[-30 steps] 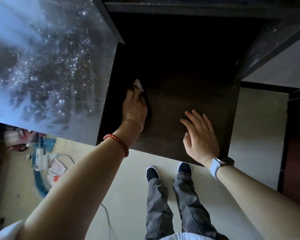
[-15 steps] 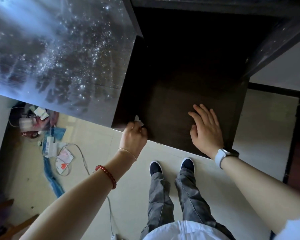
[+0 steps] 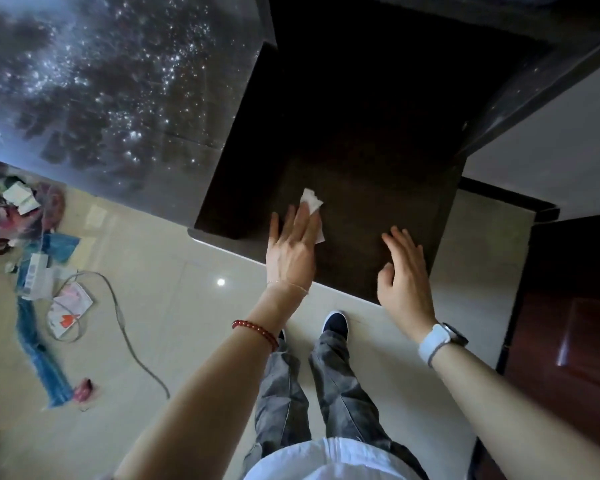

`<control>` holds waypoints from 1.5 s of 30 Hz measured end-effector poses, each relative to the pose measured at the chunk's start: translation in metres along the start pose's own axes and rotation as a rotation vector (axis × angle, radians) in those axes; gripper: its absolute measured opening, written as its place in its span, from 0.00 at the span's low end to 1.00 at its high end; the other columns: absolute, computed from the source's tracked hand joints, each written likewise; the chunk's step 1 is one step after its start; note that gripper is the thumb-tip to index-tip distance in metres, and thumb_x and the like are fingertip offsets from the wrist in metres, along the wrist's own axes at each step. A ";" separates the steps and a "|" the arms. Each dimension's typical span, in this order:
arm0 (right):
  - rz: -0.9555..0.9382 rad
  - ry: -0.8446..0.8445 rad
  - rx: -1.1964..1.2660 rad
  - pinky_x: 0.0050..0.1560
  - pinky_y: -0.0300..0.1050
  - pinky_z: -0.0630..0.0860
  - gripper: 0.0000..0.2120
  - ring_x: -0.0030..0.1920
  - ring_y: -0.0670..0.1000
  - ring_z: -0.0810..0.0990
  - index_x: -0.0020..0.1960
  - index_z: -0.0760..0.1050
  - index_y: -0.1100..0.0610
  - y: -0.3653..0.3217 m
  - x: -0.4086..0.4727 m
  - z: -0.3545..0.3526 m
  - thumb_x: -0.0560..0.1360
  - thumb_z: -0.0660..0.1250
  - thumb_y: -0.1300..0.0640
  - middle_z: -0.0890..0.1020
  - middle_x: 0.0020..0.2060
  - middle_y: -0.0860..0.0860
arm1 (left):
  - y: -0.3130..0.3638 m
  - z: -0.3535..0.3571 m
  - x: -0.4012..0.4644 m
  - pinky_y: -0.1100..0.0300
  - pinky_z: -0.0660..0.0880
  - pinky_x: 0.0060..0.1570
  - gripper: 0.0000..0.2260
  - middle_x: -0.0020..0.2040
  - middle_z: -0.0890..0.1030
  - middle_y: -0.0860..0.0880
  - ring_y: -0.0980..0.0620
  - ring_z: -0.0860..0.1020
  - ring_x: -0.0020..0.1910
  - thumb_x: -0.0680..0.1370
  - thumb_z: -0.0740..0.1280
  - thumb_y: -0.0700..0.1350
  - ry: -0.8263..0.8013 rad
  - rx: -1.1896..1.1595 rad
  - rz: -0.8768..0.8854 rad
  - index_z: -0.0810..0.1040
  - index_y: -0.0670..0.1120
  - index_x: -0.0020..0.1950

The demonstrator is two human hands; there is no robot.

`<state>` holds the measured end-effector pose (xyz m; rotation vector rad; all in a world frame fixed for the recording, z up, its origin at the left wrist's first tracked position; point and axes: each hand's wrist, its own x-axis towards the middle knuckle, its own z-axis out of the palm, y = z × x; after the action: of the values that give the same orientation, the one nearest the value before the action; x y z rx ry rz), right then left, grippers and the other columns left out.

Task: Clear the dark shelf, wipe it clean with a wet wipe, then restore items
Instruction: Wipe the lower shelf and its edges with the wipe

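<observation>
Head view. Your left hand (image 3: 291, 251) presses the wet wipe (image 3: 313, 209) flat under straightened fingers near the front left of the dark shelf (image 3: 368, 174). The wipe's long axis runs front to back, jutting past your fingertips. Your right hand (image 3: 404, 271) rests with fingers spread and holds nothing at the front right, braced. The unwiped board lies ahead and rightward of the wipe; judge the left hand nearer. Cleared items (image 3: 42, 271) sit on the floor.

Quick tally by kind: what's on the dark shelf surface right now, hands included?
Hands: 2, the left hand pressing flat, the right hand with fingers straight at the front edge.
Wet wipe: 1, under the left fingers.
Other items on the dark shelf: 0 visible.
Total: 3
</observation>
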<state>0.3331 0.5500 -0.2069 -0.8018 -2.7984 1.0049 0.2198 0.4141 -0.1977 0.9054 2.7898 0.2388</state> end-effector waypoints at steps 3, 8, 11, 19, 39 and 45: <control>0.000 0.008 -0.048 0.71 0.55 0.52 0.23 0.71 0.56 0.61 0.66 0.68 0.65 0.018 -0.006 -0.013 0.72 0.53 0.66 0.68 0.68 0.60 | 0.032 0.024 0.006 0.43 0.59 0.64 0.21 0.63 0.76 0.41 0.40 0.74 0.62 0.68 0.67 0.34 0.048 0.011 0.261 0.75 0.40 0.62; 0.057 0.006 -0.001 0.71 0.54 0.54 0.24 0.70 0.51 0.58 0.67 0.65 0.66 0.032 -0.010 -0.026 0.72 0.50 0.66 0.66 0.69 0.61 | 0.052 0.033 -0.026 0.46 0.65 0.65 0.21 0.62 0.77 0.46 0.45 0.75 0.62 0.71 0.55 0.36 -0.006 -0.079 0.562 0.77 0.46 0.61; 0.070 -0.007 -0.015 0.71 0.56 0.56 0.24 0.71 0.57 0.58 0.68 0.65 0.66 0.025 -0.012 -0.024 0.72 0.51 0.66 0.65 0.69 0.62 | 0.006 0.029 -0.032 0.45 0.59 0.67 0.23 0.63 0.76 0.45 0.40 0.72 0.64 0.71 0.55 0.34 0.094 -0.037 0.310 0.74 0.46 0.64; 0.158 0.018 0.100 0.71 0.51 0.57 0.23 0.72 0.52 0.56 0.67 0.66 0.64 0.009 -0.018 -0.013 0.74 0.50 0.69 0.64 0.70 0.59 | 0.042 0.040 -0.056 0.45 0.63 0.66 0.19 0.63 0.77 0.47 0.42 0.73 0.63 0.72 0.57 0.35 0.022 -0.092 0.520 0.78 0.47 0.59; -0.010 -0.480 0.553 0.50 0.28 0.71 0.17 0.50 0.41 0.74 0.63 0.71 0.54 -0.156 -0.023 -0.076 0.75 0.65 0.61 0.74 0.51 0.50 | -0.004 -0.155 -0.077 0.57 0.64 0.33 0.13 0.27 0.72 0.54 0.48 0.72 0.30 0.78 0.60 0.41 0.095 -0.752 -0.501 0.66 0.51 0.35; -0.121 -0.302 0.552 0.42 0.30 0.69 0.12 0.40 0.43 0.73 0.39 0.70 0.48 -0.228 -0.002 -0.088 0.73 0.66 0.63 0.73 0.39 0.46 | -0.042 -0.223 -0.057 0.56 0.59 0.33 0.20 0.25 0.61 0.52 0.51 0.60 0.28 0.78 0.60 0.48 0.105 -0.837 -0.451 0.58 0.45 0.28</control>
<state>0.2515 0.4516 0.0009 -0.4316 -2.5183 1.8808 0.1887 0.3260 0.0169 0.0651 2.4746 1.2578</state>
